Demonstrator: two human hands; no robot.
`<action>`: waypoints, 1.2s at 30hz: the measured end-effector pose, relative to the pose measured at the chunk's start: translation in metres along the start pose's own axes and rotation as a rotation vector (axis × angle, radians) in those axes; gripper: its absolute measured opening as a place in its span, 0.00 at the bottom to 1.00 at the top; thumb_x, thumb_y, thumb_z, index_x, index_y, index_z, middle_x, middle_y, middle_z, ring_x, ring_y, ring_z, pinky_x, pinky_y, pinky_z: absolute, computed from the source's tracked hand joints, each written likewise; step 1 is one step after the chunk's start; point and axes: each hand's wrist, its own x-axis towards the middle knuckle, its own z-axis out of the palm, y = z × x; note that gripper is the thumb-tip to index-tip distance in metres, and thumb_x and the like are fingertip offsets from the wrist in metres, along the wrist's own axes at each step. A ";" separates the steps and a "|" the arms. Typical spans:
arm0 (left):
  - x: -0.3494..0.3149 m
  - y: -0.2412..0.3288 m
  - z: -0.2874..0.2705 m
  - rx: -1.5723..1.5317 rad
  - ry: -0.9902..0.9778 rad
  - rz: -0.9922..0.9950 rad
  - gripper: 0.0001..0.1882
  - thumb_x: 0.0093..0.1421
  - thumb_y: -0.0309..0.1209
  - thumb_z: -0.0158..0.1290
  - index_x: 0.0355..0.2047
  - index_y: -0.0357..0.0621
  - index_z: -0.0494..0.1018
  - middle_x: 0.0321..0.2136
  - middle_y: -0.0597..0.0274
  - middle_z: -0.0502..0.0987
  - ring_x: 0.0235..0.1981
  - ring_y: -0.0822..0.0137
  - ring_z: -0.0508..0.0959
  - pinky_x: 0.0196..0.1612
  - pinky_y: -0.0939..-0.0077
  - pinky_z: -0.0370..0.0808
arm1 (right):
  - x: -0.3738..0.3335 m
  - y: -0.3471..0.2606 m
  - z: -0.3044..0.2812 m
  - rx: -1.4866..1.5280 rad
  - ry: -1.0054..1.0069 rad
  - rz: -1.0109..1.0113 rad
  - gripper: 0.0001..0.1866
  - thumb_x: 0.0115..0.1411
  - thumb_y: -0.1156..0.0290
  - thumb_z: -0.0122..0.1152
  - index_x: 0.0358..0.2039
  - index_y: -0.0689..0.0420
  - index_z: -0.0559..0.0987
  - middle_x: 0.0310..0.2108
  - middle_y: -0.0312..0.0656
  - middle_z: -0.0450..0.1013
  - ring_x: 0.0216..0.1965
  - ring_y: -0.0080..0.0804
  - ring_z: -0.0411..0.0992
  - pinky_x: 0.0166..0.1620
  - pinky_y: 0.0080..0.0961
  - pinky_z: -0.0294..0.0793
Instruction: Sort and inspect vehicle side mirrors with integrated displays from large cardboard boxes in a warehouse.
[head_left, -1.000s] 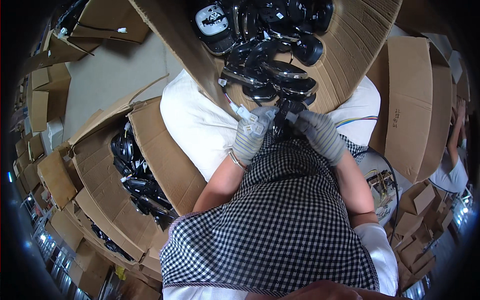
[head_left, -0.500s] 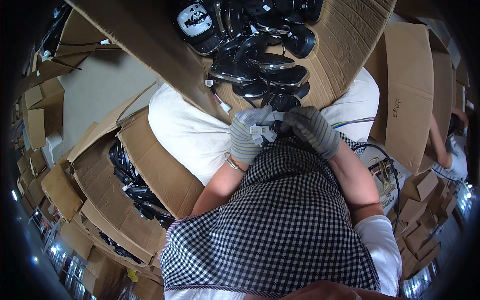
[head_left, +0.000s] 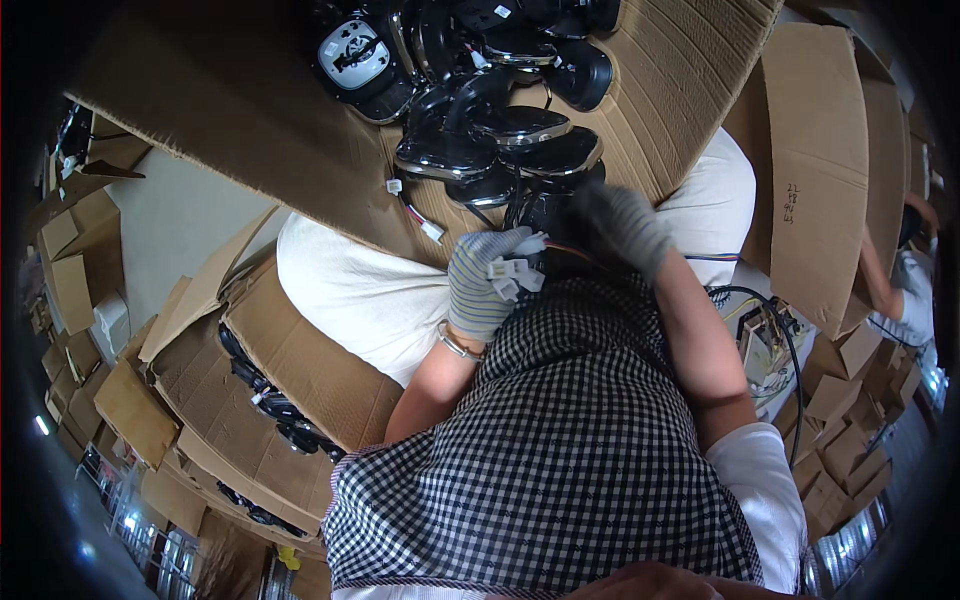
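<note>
My left hand [head_left: 478,285], in a striped grey glove, is closed around several white plastic wire connectors [head_left: 514,275] in front of my lap. A thin bundle of coloured wires [head_left: 712,257] crosses my right thigh and runs toward that hand. To the right, my right hand [head_left: 628,232], gloved the same way, is raised beside the dark parts; its dark fingertips are smeared by motion. Just beyond both hands lie glossy black rounded parts with chrome edges [head_left: 447,150] and cables. A loose white connector on a short lead [head_left: 431,231] hangs at the cardboard left of them.
An open cardboard box [head_left: 680,95] tilts toward me between my knees. At left stands another box [head_left: 310,350] with more black parts. A tall carton [head_left: 815,170] is at right, near a black cable [head_left: 797,380] and another person's arm [head_left: 878,270].
My right hand has pulled away from the left and risen slightly. My left hand still holds the connectors. The view has shifted, so the box and black parts sit further left.
</note>
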 end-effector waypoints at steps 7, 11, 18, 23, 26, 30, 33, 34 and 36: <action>-0.003 -0.007 0.005 -0.043 0.224 0.147 0.13 0.50 0.18 0.49 0.36 0.41 0.74 0.33 0.59 0.77 0.39 0.59 0.74 0.47 0.69 0.69 | 0.067 0.002 0.032 0.081 0.179 0.599 0.24 0.52 0.54 0.55 0.44 0.57 0.75 0.44 0.48 0.71 0.47 0.44 0.69 0.51 0.38 0.67; 0.002 -0.006 0.009 -0.193 0.214 0.085 0.12 0.53 0.19 0.46 0.38 0.36 0.73 0.34 0.59 0.77 0.37 0.66 0.74 0.44 0.74 0.70 | 0.122 0.073 0.099 0.948 0.337 0.487 0.28 0.46 0.56 0.63 0.46 0.56 0.74 0.47 0.51 0.70 0.49 0.45 0.69 0.51 0.35 0.67; -0.010 -0.014 0.014 -0.631 0.207 -0.237 0.13 0.51 0.23 0.50 0.39 0.39 0.73 0.33 0.58 0.76 0.33 0.66 0.73 0.42 0.75 0.69 | 0.123 0.048 0.080 1.125 0.034 0.164 0.27 0.50 0.61 0.63 0.51 0.54 0.71 0.47 0.43 0.71 0.46 0.34 0.68 0.51 0.29 0.65; -0.009 -0.019 0.016 -0.802 0.081 -0.184 0.13 0.58 0.27 0.48 0.42 0.36 0.71 0.36 0.58 0.76 0.32 0.73 0.72 0.39 0.82 0.69 | 0.129 0.011 0.065 0.380 0.082 0.592 0.32 0.49 0.44 0.54 0.51 0.52 0.73 0.51 0.46 0.69 0.52 0.46 0.67 0.51 0.35 0.65; -0.001 -0.010 0.008 -0.107 0.160 0.216 0.11 0.56 0.24 0.48 0.39 0.38 0.73 0.36 0.55 0.76 0.42 0.58 0.73 0.50 0.68 0.66 | 0.116 -0.004 0.035 0.279 -0.251 0.326 0.35 0.49 0.39 0.49 0.49 0.51 0.74 0.54 0.45 0.66 0.57 0.46 0.62 0.57 0.38 0.58; 0.003 0.007 -0.002 -0.098 0.083 0.126 0.11 0.57 0.24 0.47 0.40 0.38 0.73 0.36 0.54 0.76 0.44 0.56 0.73 0.49 0.66 0.66 | 0.104 -0.019 0.040 0.277 0.008 0.263 0.34 0.46 0.39 0.53 0.46 0.51 0.77 0.50 0.45 0.70 0.52 0.40 0.67 0.53 0.35 0.65; 0.015 0.023 0.002 -0.090 0.128 0.174 0.10 0.58 0.28 0.48 0.38 0.38 0.74 0.36 0.56 0.76 0.43 0.56 0.73 0.49 0.64 0.66 | 0.110 -0.040 0.035 0.213 -0.276 0.299 0.21 0.53 0.53 0.54 0.44 0.49 0.78 0.47 0.41 0.72 0.47 0.37 0.70 0.46 0.35 0.70; 0.020 0.028 0.008 -0.150 0.143 0.168 0.10 0.58 0.29 0.48 0.37 0.38 0.74 0.36 0.56 0.76 0.43 0.56 0.73 0.49 0.63 0.66 | 0.102 -0.016 0.038 0.229 -0.258 0.360 0.21 0.53 0.53 0.54 0.44 0.49 0.78 0.47 0.41 0.72 0.47 0.37 0.70 0.46 0.35 0.70; 0.044 0.041 0.017 -0.227 0.048 0.334 0.09 0.58 0.29 0.49 0.37 0.39 0.74 0.38 0.55 0.76 0.43 0.56 0.73 0.50 0.64 0.67 | 0.097 -0.041 0.050 0.376 -0.159 0.458 0.21 0.53 0.53 0.54 0.45 0.50 0.77 0.48 0.41 0.71 0.48 0.37 0.70 0.47 0.34 0.69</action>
